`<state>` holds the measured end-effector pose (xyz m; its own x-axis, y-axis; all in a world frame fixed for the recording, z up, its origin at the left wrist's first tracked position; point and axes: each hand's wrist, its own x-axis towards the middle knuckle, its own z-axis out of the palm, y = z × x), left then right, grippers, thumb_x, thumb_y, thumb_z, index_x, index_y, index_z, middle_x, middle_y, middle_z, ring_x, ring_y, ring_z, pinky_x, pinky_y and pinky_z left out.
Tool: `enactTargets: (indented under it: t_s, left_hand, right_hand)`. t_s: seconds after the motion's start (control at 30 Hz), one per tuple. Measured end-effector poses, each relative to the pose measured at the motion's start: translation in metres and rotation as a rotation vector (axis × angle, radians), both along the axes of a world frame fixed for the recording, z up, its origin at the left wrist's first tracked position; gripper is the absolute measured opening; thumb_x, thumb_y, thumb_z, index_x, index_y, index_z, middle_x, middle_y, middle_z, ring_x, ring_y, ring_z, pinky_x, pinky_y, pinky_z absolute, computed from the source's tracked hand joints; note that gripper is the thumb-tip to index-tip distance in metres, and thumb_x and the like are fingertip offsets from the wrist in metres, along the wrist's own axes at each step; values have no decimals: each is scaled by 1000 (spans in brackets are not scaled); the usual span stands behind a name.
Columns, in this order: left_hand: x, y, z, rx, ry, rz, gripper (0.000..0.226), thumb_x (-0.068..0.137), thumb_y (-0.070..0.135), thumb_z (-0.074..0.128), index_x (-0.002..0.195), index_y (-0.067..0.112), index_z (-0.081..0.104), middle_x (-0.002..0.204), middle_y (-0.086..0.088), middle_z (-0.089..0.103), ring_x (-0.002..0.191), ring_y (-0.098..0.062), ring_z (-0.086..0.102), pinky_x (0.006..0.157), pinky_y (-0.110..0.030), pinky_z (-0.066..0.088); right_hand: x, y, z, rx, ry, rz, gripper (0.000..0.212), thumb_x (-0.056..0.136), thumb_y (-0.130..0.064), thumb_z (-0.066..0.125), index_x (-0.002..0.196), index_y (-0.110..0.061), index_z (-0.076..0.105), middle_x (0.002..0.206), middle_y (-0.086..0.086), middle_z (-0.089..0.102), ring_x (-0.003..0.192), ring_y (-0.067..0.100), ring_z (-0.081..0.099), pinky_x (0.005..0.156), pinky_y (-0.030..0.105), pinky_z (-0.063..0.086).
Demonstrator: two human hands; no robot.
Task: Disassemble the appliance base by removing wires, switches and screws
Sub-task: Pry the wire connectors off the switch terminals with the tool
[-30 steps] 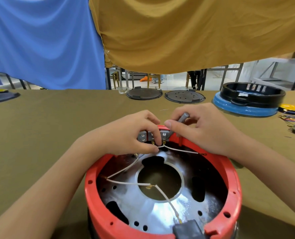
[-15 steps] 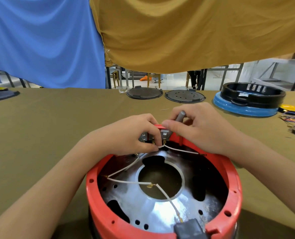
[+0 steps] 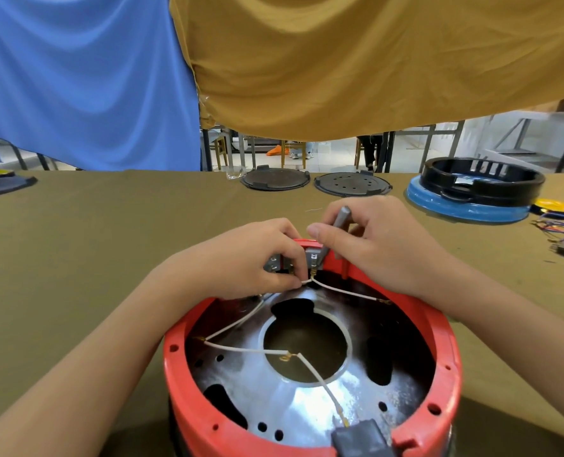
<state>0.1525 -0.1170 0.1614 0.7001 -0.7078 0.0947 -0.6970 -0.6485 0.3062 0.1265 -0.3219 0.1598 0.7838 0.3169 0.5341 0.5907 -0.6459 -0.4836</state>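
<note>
Little has changed since the earlier frames: both hands stay at the far rim of the appliance base (image 3: 310,433), and the grey tool (image 3: 340,221) in the right hand has tipped a little more upright.

The left hand (image 3: 241,262) has its grip pinched on the end of a white wire (image 3: 241,349) just below the grey switch block (image 3: 310,258) set into the far wall. The right hand (image 3: 373,245) has its grip clenched round the tool, a short matte grey rod whose lower end meets the switch block; the tip itself is hidden.

The base sits at the near middle of the table (image 3: 92,245), open side up. Its round wall is glossy red plastic with small screw holes along the rim. Inside lies a shiny, scuffed metal plate with a large round hole at the centre and several smaller cut-outs. Thin white wires with brass-coloured terminals cross it, one ending at a dark grey block at the near rim.

The table is covered in dull olive cloth. At its far edge lie two flat dark round discs (image 3: 317,183), and far right a black ring on a blue base (image 3: 471,196), with a tangle of coloured wires (image 3: 560,225) beside it.
</note>
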Motion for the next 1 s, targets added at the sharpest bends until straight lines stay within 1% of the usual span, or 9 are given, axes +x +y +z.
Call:
enactTargets:
  t_s: [0.07,0.1,0.2,0.27,0.47,0.6,0.7,0.87,1.0]
  left_hand:
    - [0,0,0,4,-6,0,10,89,33,71,90,42,69,113,19,47,99,1,53,96,-30,45]
    - [0,1,-1,2,-6,-2,9,89,33,71,90,42,69,113,18,48,100,1,53,96,-30,45]
    - [0,1,-1,-9,3,-4,9,89,32,71,90,41,69,115,16,49,101,0,54,97,-30,45]
    - [1,1,-1,-8,6,-3,8,89,32,71,91,40,70,116,15,49,102,0,53,97,-30,45]
    - [1,0,-1,-5,3,4,8,90,31,71,93,39,72,116,16,49,103,-1,53,98,-31,44]
    - [1,1,-2,-9,6,4,9,89,32,71,93,39,71,117,16,50,103,0,53,98,-31,44]
    - [2,1,-2,-8,2,0,7,89,33,71,94,38,72,116,16,49,101,1,53,97,-30,45]
    - [2,1,-1,-2,8,-4,8,89,34,71,90,42,70,116,17,48,101,1,53,96,-31,45]
    - [2,1,-1,-2,12,-4,6,90,33,70,92,39,71,116,17,48,101,1,53,97,-31,46]
  right_hand:
    - [-1,1,0,-33,-9,3,27,93,-38,63,74,-21,69,62,-4,63,62,14,57,56,22,42]
    - [0,0,0,-13,6,4,27,93,-37,64,73,-20,69,62,-3,63,61,14,57,57,23,42]
    - [5,-2,1,85,71,10,29,94,-33,65,71,-15,68,63,8,64,62,24,58,63,37,45]
    - [6,-1,2,105,97,13,31,95,-33,65,70,-15,67,63,11,62,62,26,57,63,38,45]
    - [9,0,3,158,160,-25,35,96,-33,63,73,-8,67,59,5,61,54,10,50,62,32,42]
    - [5,-1,-1,143,85,-32,32,96,-33,64,72,-12,67,61,6,65,59,21,58,63,38,46]
    - [1,-1,-1,114,15,-36,29,94,-34,66,72,-16,69,62,3,66,60,16,59,63,35,47]
    - [2,-2,0,86,51,-20,27,93,-35,67,72,-18,71,61,0,67,60,16,62,65,38,50]
    - [5,-1,1,112,92,-26,31,94,-33,66,69,-16,69,61,6,65,61,23,59,65,41,48]
